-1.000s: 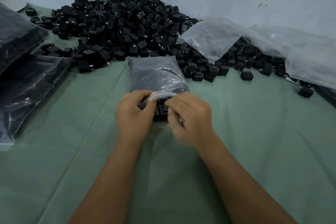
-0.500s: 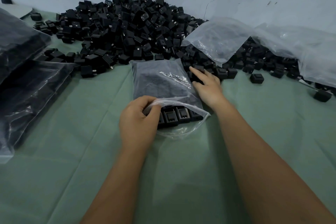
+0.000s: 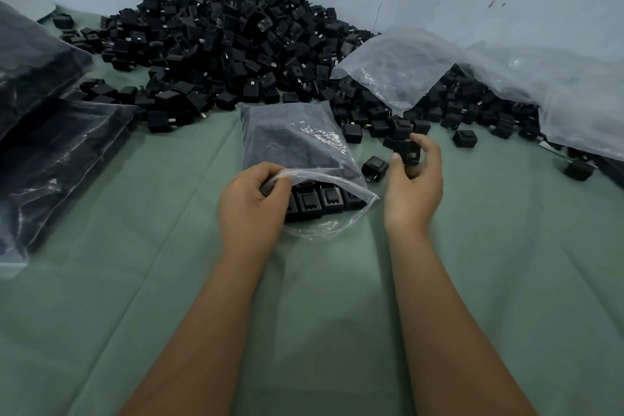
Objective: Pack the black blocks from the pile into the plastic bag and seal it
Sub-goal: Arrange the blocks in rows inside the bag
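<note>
Your right hand (image 3: 413, 186) has pulled back from the pile (image 3: 223, 54), now pinching a black block (image 3: 408, 149). Your left hand (image 3: 251, 204) pinches the bag (image 3: 290, 138) mouth open.

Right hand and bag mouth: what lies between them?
Head view: one loose block on the green cloth, between the right hand and bag.

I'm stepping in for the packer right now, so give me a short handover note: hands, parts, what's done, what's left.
Left hand pinches the upper lip of the plastic bag, holding its mouth open.
Right hand grips one black block just right of the mouth.
Bag lies on the green cloth, largely filled; blocks show at the mouth.
The pile sits behind it.
Left: insert this block, top up if needed, seal.
</note>
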Tool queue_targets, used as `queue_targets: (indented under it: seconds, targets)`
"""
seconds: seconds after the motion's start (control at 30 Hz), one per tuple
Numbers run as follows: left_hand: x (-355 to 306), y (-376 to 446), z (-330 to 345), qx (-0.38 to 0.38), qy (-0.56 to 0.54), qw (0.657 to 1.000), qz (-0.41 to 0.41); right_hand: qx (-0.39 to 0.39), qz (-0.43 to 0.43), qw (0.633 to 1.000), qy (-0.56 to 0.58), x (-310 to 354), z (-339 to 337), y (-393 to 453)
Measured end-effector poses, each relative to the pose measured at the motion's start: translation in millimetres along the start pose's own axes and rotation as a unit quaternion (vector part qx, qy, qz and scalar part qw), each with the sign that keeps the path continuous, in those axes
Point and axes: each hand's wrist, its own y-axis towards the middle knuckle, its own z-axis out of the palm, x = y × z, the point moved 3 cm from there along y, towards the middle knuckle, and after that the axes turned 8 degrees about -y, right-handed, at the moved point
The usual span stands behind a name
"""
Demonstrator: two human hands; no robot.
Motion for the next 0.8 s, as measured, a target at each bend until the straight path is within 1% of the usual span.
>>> queue_targets:
  seconds: [0.13,0.23,0.3,0.4,0.47,0.5,0.57,0.6,0.63,0.7,0.8]
  targets:
    - [-1.5,-1.0,-0.2,0.006,0.017,1.0,0.025,0.037,0.004,0.999,0.014,7.2,-8.2,-27.3]
    - [-6.6,-5.7,1.8,0.038,0.068,0.992,0.095,0.024,-0.002,1.0,0.004,18.3,-13.4,-50.8]
    - [-8.8,-8.0,1.4,0.043,0.092,0.986,0.13,0.039,-0.037,0.999,0.0,28.5,-16.5,-67.6]
    - [-10.0,-9.0,-1.3,0.039,0.08,0.986,0.142,0.088,-0.107,0.99,-0.028,39.6,-14.7,-88.6]
    - [-10.8,-9.7,-1.9,0.04,0.074,0.986,0.146,0.107,-0.155,0.98,-0.07,45.9,-12.3,-97.1]
    - [-11.3,-10.3,-1.9,0.042,0.073,0.986,0.144,0.099,-0.198,0.969,-0.111,49.2,-12.0,-100.1]
    - [-11.9,-11.4,-1.9,0.045,0.069,0.986,0.143,0.065,-0.284,0.936,-0.199,53.6,-11.5,-104.8]
    - [-11.9,-11.7,-2.0,0.045,0.066,0.986,0.144,0.055,-0.306,0.924,-0.224,54.3,-11.5,-106.2]
    - [-11.8,-11.8,-2.1,0.045,0.063,0.986,0.145,0.058,-0.312,0.918,-0.236,54.4,-11.3,-107.0]
    - [-11.1,-11.2,-2.1,0.046,0.057,0.987,0.143,0.074,-0.304,0.919,-0.239,53.5,-10.7,-107.2]
    - [-10.4,-10.5,-2.3,0.045,0.05,0.988,0.139,0.07,-0.316,0.918,-0.231,52.8,-9.2,-107.6]
